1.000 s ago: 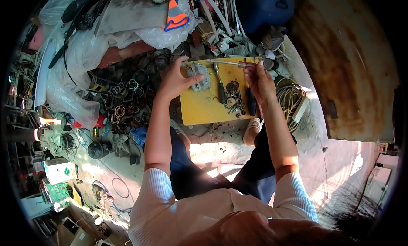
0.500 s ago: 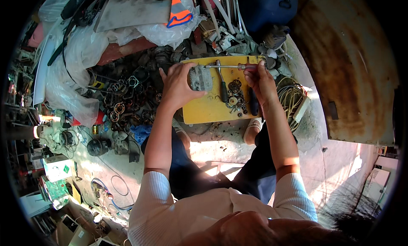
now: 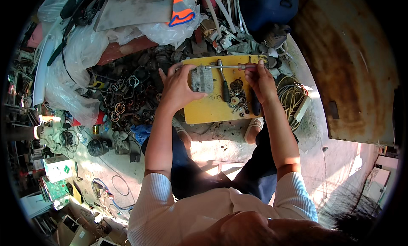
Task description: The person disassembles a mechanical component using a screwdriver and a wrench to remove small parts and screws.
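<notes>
My left hand (image 3: 176,85) is wrapped round a grey metal housing (image 3: 202,79), with the thumb along its near edge. In my right hand (image 3: 262,82) is a screwdriver (image 3: 229,67) with a reddish handle and a long steel shaft. The shaft points left, and its tip meets the upper right part of the housing. Both are over a yellow board (image 3: 204,112). Between my hands lies a ratchet wrench (image 3: 224,82) with a dark green grip, partly under the screwdriver shaft. Gears and small round parts (image 3: 236,95) sit to the right of the wrench.
A dark-handled tool (image 3: 255,102) rests by the board's right side. Greasy metal parts (image 3: 123,97) are heaped to the left, below plastic sheeting (image 3: 76,72). Coiled cable (image 3: 291,97) and a rusty panel (image 3: 348,76) are on the right. My feet (image 3: 253,131) stand near the board.
The board and the parts on it have shifted very slightly to the right in view. Both hands keep their holds, and the screwdriver stays against the housing.
</notes>
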Motion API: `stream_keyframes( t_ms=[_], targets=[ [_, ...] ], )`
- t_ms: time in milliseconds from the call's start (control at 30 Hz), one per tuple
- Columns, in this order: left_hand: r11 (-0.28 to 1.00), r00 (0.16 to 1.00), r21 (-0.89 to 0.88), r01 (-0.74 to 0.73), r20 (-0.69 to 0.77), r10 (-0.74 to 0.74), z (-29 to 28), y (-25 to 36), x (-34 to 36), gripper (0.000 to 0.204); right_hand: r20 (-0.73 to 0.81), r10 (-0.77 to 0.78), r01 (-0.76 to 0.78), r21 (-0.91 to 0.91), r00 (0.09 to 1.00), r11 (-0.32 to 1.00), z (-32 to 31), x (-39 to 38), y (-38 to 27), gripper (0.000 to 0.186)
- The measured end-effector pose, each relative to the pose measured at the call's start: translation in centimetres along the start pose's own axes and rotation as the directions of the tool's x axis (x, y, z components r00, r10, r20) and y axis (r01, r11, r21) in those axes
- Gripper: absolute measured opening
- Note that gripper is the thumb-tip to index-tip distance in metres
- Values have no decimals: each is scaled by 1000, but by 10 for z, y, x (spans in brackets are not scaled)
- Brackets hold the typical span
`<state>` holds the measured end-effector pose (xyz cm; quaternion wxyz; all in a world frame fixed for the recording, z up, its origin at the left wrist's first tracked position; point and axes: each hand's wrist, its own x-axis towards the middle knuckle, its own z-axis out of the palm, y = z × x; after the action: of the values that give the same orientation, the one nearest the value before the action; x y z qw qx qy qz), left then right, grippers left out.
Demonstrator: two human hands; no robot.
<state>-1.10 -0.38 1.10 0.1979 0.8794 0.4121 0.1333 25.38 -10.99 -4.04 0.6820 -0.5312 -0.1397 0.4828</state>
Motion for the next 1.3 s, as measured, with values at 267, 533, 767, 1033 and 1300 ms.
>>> stream_keyframes(
  t_ms=[267,533,767,1033,1300],
  targets=[
    [999,999,4,-39,-32,39,3,-2,0,88,-142,-72,43,-196,987,980,4,-1,1,37],
    [998,998,47,-49,-41,51,3,0,1,86,-135,-114,106,-62,984,992,-11,7,13,39],
    [995,996,80,-62,-63,67,6,4,2,85,-78,-59,69,137,995,988,-15,9,15,41],
    [994,999,103,-43,-27,46,3,6,2,87,-147,-28,68,271,989,960,1,3,12,43],
    [987,998,157,-28,-58,38,4,8,-3,88,-180,-27,76,269,983,960,15,-5,9,43]
  ],
)
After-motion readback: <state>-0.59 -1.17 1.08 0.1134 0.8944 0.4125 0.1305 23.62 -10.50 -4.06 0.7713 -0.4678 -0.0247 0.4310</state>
